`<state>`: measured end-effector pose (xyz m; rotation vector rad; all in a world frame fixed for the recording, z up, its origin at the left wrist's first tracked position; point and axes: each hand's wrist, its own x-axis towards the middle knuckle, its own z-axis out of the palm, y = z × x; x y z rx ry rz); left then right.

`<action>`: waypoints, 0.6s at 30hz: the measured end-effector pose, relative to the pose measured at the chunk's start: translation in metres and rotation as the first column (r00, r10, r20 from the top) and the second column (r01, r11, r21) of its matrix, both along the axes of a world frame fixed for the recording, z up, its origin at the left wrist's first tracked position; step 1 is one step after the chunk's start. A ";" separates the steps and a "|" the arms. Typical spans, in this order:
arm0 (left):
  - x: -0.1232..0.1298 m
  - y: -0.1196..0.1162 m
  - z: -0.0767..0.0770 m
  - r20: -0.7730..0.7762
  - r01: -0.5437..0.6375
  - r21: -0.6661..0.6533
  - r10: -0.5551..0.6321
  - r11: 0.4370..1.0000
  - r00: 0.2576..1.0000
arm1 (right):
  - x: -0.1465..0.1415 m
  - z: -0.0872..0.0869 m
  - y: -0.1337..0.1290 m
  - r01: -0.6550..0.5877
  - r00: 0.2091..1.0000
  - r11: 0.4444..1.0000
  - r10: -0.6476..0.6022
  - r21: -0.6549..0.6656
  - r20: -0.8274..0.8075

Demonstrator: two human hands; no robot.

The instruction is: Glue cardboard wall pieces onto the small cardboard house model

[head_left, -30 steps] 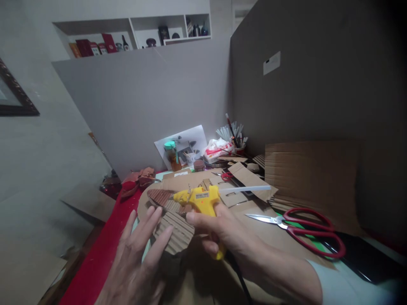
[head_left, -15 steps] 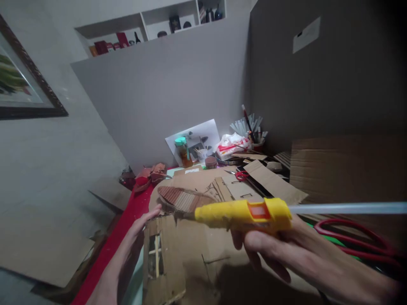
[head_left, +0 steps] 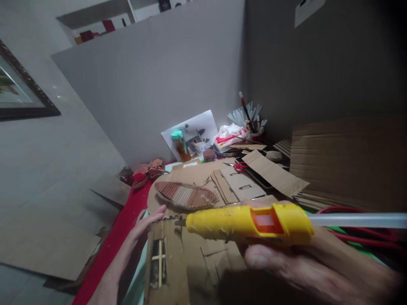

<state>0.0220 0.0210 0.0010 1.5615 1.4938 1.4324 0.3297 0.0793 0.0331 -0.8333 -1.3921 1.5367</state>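
The yellow glue gun [head_left: 235, 223] lies crosswise in the near middle of the scene, its metal tip pointing left, at the far edge of a cardboard panel [head_left: 178, 271]. A clear glue stick [head_left: 359, 220] runs out of its back to the right. The right hand [head_left: 295, 258] is closed around the gun from below and behind; the handle is mostly hidden. The left hand [head_left: 130, 250] has its fingers stretched along the panel's far left corner; whether it pinches the panel, I cannot tell. Thin wooden strips [head_left: 160, 262] cross in the panel's opening. Just beyond the gun sits a pointed oval corrugated piece [head_left: 186, 195]. Farther right are small red-handled scissors [head_left: 240, 167]. At the far side, a teal-lidded bottle [head_left: 181, 146] stands before a printed sheet [head_left: 203, 123], left of a tissue pack [head_left: 230, 136].
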 end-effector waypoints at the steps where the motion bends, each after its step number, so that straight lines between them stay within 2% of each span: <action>1: 0.001 0.000 0.000 -0.006 0.002 -0.002 -0.002 1.000 1.000 | -0.001 0.001 0.001 -0.041 0.998 0.999 0.039 0.031 0.058; 4: 0.001 -0.001 0.002 -0.023 0.009 -0.002 -0.009 1.000 1.000 | -0.004 0.007 0.002 -0.149 0.951 0.974 0.093 0.172 0.295; 7: 0.001 -0.001 0.004 -0.056 0.016 0.007 -0.016 1.000 0.998 | -0.006 0.016 0.002 -0.195 0.908 0.948 0.077 0.252 0.412; 11: 0.000 -0.001 0.005 -0.116 0.030 0.002 -0.030 1.000 0.993 | -0.008 0.024 0.000 -0.232 0.878 0.920 0.059 0.315 0.475; 15: -0.003 -0.002 0.005 -0.188 0.017 -0.007 -0.018 1.000 0.982 | -0.007 0.022 0.001 -0.220 0.887 0.906 0.031 0.361 0.462; 18: -0.006 -0.002 0.005 -0.208 0.013 -0.007 -0.014 1.000 0.978 | -0.006 0.020 0.001 -0.255 0.868 0.894 0.043 0.370 0.495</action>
